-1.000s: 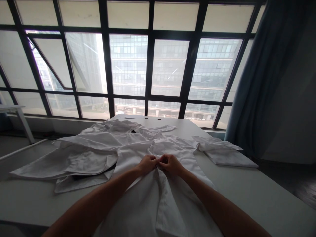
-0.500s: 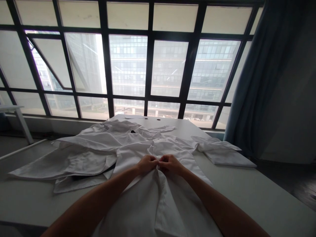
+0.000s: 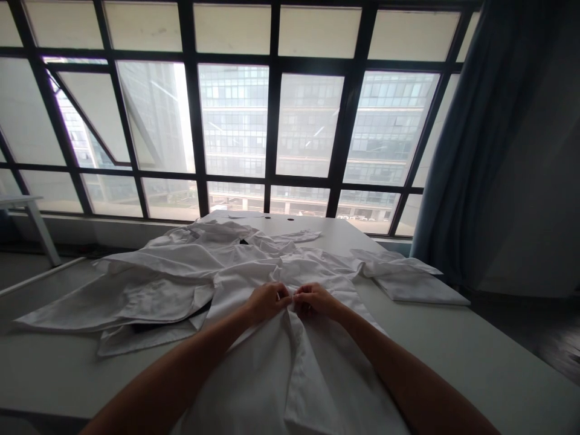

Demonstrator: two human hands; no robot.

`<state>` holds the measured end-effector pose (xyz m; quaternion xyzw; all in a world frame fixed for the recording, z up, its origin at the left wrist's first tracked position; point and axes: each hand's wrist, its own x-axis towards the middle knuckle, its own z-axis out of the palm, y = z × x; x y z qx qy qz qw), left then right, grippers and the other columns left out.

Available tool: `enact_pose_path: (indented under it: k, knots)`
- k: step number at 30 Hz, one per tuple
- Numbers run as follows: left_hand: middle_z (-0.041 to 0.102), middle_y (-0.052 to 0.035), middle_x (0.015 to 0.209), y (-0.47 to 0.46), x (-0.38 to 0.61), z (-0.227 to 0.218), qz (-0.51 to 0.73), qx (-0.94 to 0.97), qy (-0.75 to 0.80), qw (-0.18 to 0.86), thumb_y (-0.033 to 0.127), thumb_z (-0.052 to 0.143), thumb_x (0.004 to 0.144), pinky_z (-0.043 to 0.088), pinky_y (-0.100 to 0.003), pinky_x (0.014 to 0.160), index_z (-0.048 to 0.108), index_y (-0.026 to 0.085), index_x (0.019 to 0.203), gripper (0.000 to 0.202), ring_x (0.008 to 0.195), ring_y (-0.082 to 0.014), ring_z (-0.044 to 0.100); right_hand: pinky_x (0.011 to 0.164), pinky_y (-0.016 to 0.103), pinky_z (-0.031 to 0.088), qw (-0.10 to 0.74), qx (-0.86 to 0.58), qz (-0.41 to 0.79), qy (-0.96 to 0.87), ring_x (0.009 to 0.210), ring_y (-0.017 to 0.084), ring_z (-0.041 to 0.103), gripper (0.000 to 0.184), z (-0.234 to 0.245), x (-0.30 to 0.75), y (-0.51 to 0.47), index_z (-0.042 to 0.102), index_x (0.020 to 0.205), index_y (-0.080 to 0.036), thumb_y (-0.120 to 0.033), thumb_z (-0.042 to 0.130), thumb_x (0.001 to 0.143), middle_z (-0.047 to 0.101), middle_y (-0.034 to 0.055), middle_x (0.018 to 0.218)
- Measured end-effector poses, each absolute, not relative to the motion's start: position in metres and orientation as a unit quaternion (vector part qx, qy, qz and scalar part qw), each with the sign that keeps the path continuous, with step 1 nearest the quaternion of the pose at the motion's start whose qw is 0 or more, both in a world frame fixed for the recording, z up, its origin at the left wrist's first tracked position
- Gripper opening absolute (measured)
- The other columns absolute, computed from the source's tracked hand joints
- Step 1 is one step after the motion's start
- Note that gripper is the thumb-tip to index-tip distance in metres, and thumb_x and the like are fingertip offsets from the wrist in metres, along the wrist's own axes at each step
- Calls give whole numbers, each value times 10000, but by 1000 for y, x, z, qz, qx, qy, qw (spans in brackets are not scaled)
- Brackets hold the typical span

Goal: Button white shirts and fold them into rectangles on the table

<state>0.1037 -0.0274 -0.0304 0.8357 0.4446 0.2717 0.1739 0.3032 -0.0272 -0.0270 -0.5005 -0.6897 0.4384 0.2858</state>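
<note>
A white long-sleeved button-front garment, likely a shirt or lab coat (image 3: 247, 386), lies spread and creased on a white table (image 3: 453, 353). My left hand (image 3: 267, 302) and my right hand (image 3: 315, 301) meet at its front opening, pinching the cloth on either side of the placket (image 3: 301, 374). My fingers hide whatever lies at that spot, so I cannot tell if a button is there. One sleeve (image 3: 113, 302) spreads out to the left, and the other (image 3: 412, 284) lies folded to the right.
Behind the table stands a large dark-framed window (image 3: 235, 118) looking onto an office building. A dark blue curtain (image 3: 446, 151) hangs at the right. A small white table (image 3: 27, 205) stands at the far left. Dark cloth shows beneath the left sleeve.
The whole view has shifted slightly as my head moves. My hands remain at the placket, and the fingers of my right hand curl a little lower.
</note>
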Motion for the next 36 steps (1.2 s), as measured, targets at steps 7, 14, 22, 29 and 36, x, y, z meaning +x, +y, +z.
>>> enact_pose_path:
  k: [7, 14, 22, 29, 36]
  knots:
    - [398, -160, 1498, -35, 94, -38, 93, 905, 409, 70, 360, 347, 1003, 234, -542, 1125, 407, 179, 1430, 467, 1402, -306, 317, 1052, 386, 382, 159, -555, 97, -811, 1261, 313, 507, 627, -23, 341, -21, 610, 1261, -143, -471, 695, 734, 570, 170, 1347]
    - [173, -153, 1602, -74, 72, -24, -21, 933, 332, 134, 661, 418, 901, 117, -583, 1146, 219, 217, 1539, 803, 1476, -334, 123, 1107, 412, 329, -13, -560, 172, -810, 1372, 389, 364, 1202, -7, 367, -35, 478, 1425, -142, -679, 824, 407, 383, 207, 1503]
    - [600, -116, 1328, -44, 60, -8, 80, 908, 388, 134, 553, 449, 933, 391, -374, 1014, 561, 226, 1332, 527, 1198, -271, 560, 973, 403, 434, 46, -533, 81, -841, 1145, 354, 578, 727, 5, 346, -21, 659, 1234, -200, -620, 743, 646, 631, 155, 1258]
    - [292, -114, 1571, 17, 26, -40, 56, 887, 453, 64, 559, 313, 981, 175, -482, 1160, 370, 230, 1485, 605, 1453, -263, 246, 1092, 412, 329, 22, -563, 88, -822, 1379, 339, 362, 871, -22, 371, 16, 463, 1439, -168, -742, 518, 786, 374, 160, 1524]
    - [354, -132, 1541, 60, 20, -32, 61, 849, 525, 6, 512, 367, 968, 246, -518, 1126, 454, 204, 1423, 556, 1419, -306, 311, 956, 415, 418, 62, -591, -11, -804, 1149, 323, 570, 544, -11, 357, 38, 634, 1241, -166, -567, 444, 926, 594, 175, 1289]
